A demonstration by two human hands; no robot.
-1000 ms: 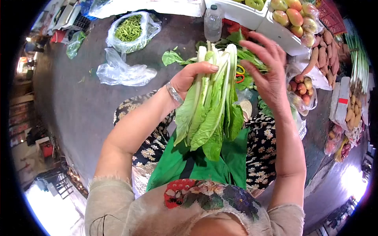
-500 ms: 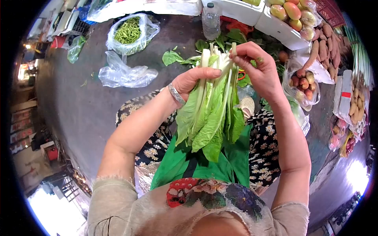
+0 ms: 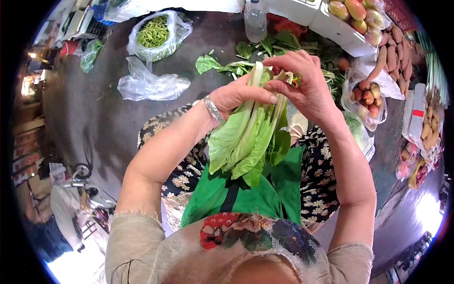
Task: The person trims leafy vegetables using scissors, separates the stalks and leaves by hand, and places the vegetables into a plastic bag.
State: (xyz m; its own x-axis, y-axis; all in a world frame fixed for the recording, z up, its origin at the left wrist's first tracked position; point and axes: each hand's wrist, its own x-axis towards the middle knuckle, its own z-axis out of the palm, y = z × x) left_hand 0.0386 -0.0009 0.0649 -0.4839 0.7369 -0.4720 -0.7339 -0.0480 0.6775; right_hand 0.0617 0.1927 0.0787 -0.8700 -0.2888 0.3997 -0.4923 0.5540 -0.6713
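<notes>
From where I stood, the left hand (image 3: pixel 236 95) was clamped around the stalks of a bunch of leafy greens (image 3: pixel 243 142), held upright with the leaves hanging down over the green apron (image 3: pixel 236 199), while the right hand (image 3: pixel 306 87), close beside it, pinched at the pale stalk tops. Loose leaves (image 3: pixel 206 64) lay on the floor (image 3: pixel 101 128) just beyond the hands, near a clear bottle (image 3: pixel 255 23) toward the far edge. Nearer the floor's far left corner sat a bag of green pods (image 3: pixel 153 35), with a crumpled clear bag (image 3: pixel 153 88) beside it, and toward the right edge was a bag of reddish fruit (image 3: pixel 367 98).
</notes>
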